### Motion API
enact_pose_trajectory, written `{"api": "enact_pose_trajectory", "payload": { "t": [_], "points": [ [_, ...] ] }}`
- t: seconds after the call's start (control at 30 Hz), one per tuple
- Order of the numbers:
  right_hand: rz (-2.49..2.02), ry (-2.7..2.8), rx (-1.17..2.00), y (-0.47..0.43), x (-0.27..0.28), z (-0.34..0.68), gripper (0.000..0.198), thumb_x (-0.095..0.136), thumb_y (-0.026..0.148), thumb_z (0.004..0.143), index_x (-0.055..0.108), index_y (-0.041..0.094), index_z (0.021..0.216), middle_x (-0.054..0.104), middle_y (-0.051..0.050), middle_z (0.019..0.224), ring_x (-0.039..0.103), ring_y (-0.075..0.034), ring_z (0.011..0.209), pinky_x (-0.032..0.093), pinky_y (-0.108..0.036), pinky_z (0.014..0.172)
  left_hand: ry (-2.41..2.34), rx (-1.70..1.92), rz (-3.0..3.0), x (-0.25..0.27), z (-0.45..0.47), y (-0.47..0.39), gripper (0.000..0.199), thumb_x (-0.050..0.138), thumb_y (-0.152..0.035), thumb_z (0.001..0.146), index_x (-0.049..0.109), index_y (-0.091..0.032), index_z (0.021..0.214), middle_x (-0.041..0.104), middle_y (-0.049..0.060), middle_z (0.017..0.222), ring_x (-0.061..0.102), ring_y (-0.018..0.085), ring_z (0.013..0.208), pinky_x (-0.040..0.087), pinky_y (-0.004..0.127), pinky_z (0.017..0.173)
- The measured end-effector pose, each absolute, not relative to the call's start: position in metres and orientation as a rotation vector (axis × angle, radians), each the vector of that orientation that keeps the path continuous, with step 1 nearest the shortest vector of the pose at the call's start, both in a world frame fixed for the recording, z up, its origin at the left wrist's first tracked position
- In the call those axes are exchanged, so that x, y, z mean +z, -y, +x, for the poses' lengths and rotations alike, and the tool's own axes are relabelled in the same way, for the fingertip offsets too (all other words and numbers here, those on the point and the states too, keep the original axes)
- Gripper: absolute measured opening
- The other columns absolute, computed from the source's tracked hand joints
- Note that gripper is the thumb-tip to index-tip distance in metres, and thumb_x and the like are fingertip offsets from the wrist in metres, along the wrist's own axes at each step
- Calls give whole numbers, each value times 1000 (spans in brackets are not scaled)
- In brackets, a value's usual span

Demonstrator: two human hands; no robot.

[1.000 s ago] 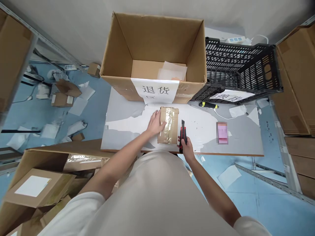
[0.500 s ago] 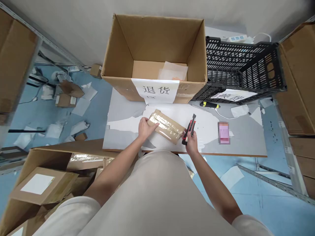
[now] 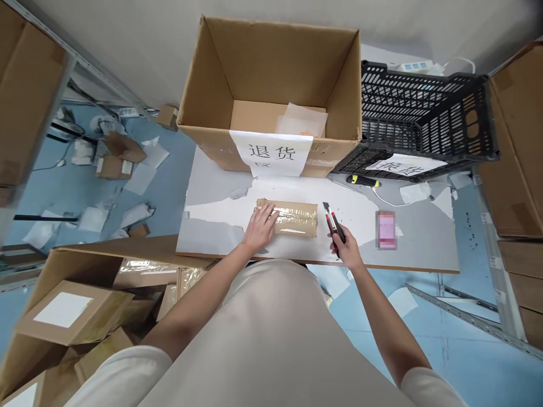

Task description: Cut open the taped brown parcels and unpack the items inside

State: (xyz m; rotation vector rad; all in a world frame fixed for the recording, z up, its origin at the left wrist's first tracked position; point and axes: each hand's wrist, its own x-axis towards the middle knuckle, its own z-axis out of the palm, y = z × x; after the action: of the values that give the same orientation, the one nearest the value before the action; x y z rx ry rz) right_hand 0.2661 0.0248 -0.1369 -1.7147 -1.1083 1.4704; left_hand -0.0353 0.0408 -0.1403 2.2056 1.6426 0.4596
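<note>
- Head view: your parcel lies on the table, long side running left to right, in front of the big box and apart from it. Shiny tape runs along its top.
- Left hand: laid over the parcel's left end, fingers extended. Reads as steadying, not clasping.
- Right hand: closed round the knife, nose pointing up and away from you, just right of the parcel, not touching it. Can't tell how far the blade is out.
- Step, my read: you're lining the parcel up for a cut, tape looks whole on the side that shows.
- Next move would call for bringing the blade over to the tape at the right end, shallow cut, left fingers off the line. Go deep and you may nick the contents.
- Big box: open top, whitish bags on its floor, paper sign over the front.
- Crate: black mesh, right of the big box, paper sign on the front too.
- Bin carton, lower left: taped cartons piled inside, one with a white label.
</note>
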Motion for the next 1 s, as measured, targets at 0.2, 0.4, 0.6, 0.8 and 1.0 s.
{"api": "enact_pose_trajectory", "payload": {
  "t": [0.2, 0.4, 0.6, 0.8, 1.0],
  "points": [
    [-1712, 1149, 1671, -7, -128, 273, 70, 53, 49, 79, 28, 30, 142, 63, -4, 92, 50, -7, 48, 41, -20, 37, -1702, 144, 2285, -128, -25, -56, 98, 59, -67, 64, 28, -14, 140, 19, 21, 149, 18, 39, 135, 15, 51, 105],
    [-1731, 1216, 1742, -18, -122, 281, 66, 53, 45, 81, 30, 31, 142, 59, 1, 79, 46, -5, 42, 40, -20, 36, -1733, 63, 2289, -120, -22, -68, 109, 66, -70, 51, 31, -18, 140, 34, 18, 141, 30, 39, 124, 22, 50, 99],
    [-1684, 1420, 1870, -25, -109, 301, 62, 51, 40, 83, 32, 31, 141, 53, 4, 68, 42, -5, 39, 39, -20, 36, -1753, 133, 2288, -127, -21, -63, 103, 64, -68, 55, 34, -15, 138, 37, 20, 137, 30, 39, 123, 22, 49, 99],
    [-1677, 1554, 1891, -7, -118, 301, 57, 49, 37, 83, 38, 28, 139, 55, 4, 64, 40, -6, 38, 38, -21, 38, -1764, 156, 2263, -131, -20, -62, 105, 65, -69, 54, 32, -15, 139, 35, 20, 139, 30, 40, 124, 22, 50, 99],
    [-1695, 1412, 1822, 14, -125, 305, 62, 48, 42, 83, 33, 25, 141, 59, 2, 70, 44, -7, 38, 40, -23, 37, -1747, 167, 2265, -131, -22, -60, 105, 67, -67, 54, 32, -16, 140, 34, 20, 141, 29, 40, 126, 21, 50, 100]
  ]
}}
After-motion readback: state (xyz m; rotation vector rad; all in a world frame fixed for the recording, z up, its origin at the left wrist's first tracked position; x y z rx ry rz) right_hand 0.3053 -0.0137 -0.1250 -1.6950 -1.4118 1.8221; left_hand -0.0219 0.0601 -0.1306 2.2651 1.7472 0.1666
